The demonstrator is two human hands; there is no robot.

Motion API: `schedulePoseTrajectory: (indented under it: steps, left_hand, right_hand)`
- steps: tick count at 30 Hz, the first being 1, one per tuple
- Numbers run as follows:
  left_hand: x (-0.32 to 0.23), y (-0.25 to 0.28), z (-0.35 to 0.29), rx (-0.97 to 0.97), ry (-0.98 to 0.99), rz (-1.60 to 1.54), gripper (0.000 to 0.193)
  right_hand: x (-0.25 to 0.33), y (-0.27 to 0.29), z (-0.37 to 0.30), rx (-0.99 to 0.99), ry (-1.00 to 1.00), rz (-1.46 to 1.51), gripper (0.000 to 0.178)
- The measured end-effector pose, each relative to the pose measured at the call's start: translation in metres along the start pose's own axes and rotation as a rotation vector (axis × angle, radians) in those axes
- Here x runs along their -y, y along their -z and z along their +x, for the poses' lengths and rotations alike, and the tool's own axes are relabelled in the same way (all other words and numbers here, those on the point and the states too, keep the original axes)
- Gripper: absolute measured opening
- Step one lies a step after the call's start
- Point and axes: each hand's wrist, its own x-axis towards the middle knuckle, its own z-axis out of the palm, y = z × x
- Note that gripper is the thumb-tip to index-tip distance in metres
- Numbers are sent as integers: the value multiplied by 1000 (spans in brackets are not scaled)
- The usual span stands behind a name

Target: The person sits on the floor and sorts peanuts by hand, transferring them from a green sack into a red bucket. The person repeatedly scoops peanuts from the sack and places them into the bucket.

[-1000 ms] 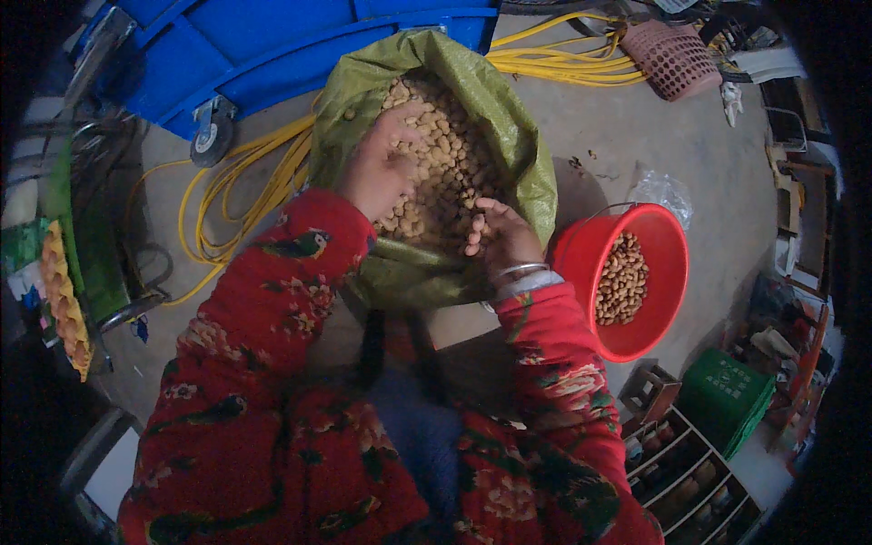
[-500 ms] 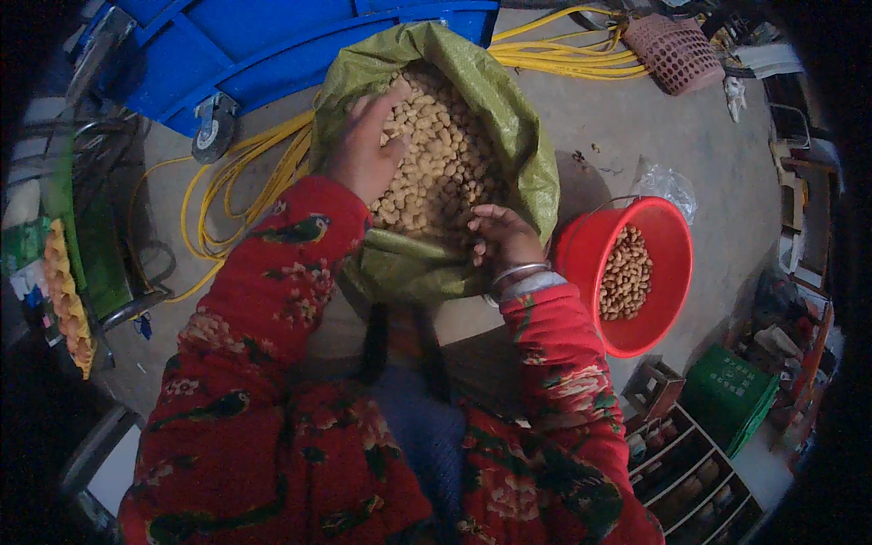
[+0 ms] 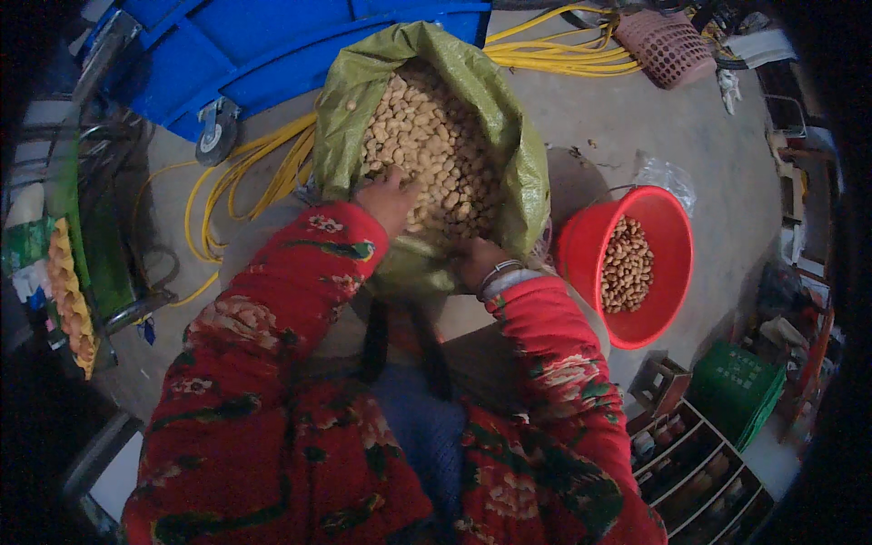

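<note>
An olive-green woven sack (image 3: pixel 350 118) stands upright in front of me, its mouth wide and its rim turned outward. Unshelled peanuts (image 3: pixel 427 136) fill it almost to the top. At the near left of the mouth, my left hand (image 3: pixel 387 196) rests on the peanuts, fingers bent and a little apart. My right hand (image 3: pixel 483 262) is at the near right of the rim with its fingers curled in; whatever they hold is hidden. To the right, a red bucket (image 3: pixel 668 272) leans toward me, with more peanuts (image 3: pixel 627 263) in it.
A blue wheeled cart (image 3: pixel 272 45) stands beyond the sack, its caster (image 3: pixel 216 136) at the left. Yellow hose (image 3: pixel 204 209) lies coiled on the floor. A pink basket (image 3: pixel 668 50), a clear plastic bag (image 3: pixel 668 182), a green crate (image 3: pixel 736 386) and a divided rack (image 3: pixel 699 477) are at the right.
My left hand has drawn back toward me from the middle of the peanuts to their near left edge. My right hand has moved nearer and slightly left, down to the rim.
</note>
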Motion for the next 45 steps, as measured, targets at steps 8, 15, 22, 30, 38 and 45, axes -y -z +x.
schedulePoseTrajectory:
  steps: [8, 15, 22, 30, 38, 45]
  left_hand:
    - [-28, -12, -2, -45, -244, 76, 58]
    - [-45, 2, 5, 185, -234, -132, 56]
    - [-45, -18, 28, 64, -340, -127, 47]
    - [-47, -23, 32, 123, -413, -4, 47]
    - [-48, -38, 34, 167, -439, 194, 50]
    - [-46, -61, 46, 17, -572, 240, 45]
  right_hand:
    - [-5, -18, 24, -17, 183, 58, 24]
    - [19, -13, 21, -183, 70, 229, 20]
    - [27, 13, -6, -125, 115, 97, 19]
    - [11, -8, 15, -51, 261, -20, 18]
    - [19, -2, 7, -78, 222, 16, 26]
    - [-1, -38, 27, -81, 332, -114, 18]
